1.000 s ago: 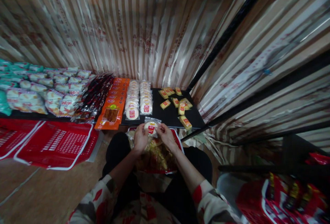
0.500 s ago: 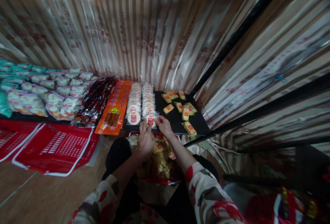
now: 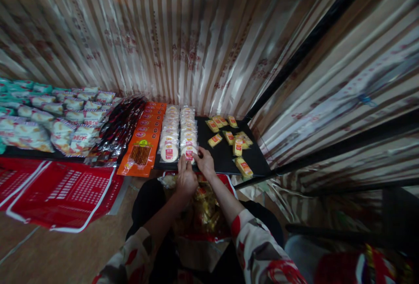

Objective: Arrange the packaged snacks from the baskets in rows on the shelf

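A clear packet with a round white biscuit (image 3: 189, 152) and a red label lies at the front of the right one of two overlapping rows. My left hand (image 3: 187, 181) reaches it from the front, fingers stretched out, with the tips on its near edge. At the packet's right edge, my right hand (image 3: 205, 162) has thumb and fingers pinched together on it. The left row of similar biscuit packets (image 3: 169, 153) is beside it. Small yellow packets (image 3: 244, 167) with orange-red labels are scattered to the right on the black shelf (image 3: 225, 162).
Leftward are an orange snack packet (image 3: 140, 155), dark glossy packets (image 3: 119, 122) and white pouches (image 3: 83, 138). A red basket (image 3: 65, 192) is below the shelf. Near my lap sits a red-edged bag (image 3: 209, 218) of yellow packets. Black poles (image 3: 304, 157) cross at the right; striped sheeting (image 3: 196, 35) hangs behind.
The view has shifted slightly. Both hands stay at the front biscuit packet, which has moved a little closer into line with its row; my left fingers have drawn back to its near edge.
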A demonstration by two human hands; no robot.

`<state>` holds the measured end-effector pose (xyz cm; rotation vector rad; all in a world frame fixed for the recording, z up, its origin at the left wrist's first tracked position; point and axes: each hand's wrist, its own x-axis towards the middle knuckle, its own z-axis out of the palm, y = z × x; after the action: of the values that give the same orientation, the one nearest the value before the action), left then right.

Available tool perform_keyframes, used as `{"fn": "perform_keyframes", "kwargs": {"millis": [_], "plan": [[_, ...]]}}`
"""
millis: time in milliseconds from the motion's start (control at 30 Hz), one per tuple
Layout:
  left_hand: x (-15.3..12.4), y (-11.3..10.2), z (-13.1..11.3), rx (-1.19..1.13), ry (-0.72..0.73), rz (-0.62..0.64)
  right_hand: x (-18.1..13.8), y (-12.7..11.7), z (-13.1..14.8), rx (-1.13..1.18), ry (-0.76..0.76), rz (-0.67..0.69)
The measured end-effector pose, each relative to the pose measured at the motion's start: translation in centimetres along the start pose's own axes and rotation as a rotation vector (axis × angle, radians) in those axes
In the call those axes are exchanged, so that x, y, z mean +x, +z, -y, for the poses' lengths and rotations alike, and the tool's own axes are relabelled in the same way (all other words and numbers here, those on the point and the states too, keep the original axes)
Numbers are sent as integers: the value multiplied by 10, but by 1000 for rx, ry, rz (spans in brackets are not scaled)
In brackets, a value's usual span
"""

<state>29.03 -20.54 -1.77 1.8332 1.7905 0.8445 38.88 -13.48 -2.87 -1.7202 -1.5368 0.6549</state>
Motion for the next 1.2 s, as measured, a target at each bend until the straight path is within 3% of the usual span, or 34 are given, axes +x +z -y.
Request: {"fn": "perform_keyframes", "kwargs": {"millis": [200,533,867,1200], "plan": [[4,1,-4,17,17,-6,2,-1,8,-109,-46,21],[15,5,-6,12,8,-32,8,2,9,-146,35,29],[22,12,-5,58,47,-79,13,5,12,-232,25,22],[25,13,0,47,87,-81,13,10,10,-107,63,-11]]}}
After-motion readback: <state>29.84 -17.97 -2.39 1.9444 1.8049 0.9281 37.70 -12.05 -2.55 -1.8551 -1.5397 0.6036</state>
